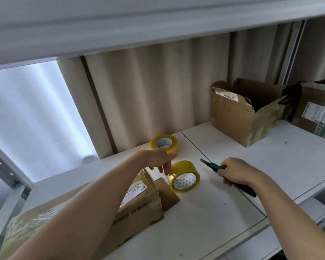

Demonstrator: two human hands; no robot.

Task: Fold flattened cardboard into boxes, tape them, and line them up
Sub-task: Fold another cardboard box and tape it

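On the white shelf, the right hand gripped a green utility knife, fingers curled round its handle, blade pointing toward the back edge. The left hand hovered with fingers hanging loose and apart, holding nothing, just above a yellow tape roll lying tilted near the shelf's middle. A second tape roll sat behind it, closer to the back edge. A taped cardboard box lay along the left front part under the left forearm. An open torn box stood toward the back right, with another labelled box beside it at the right edge.
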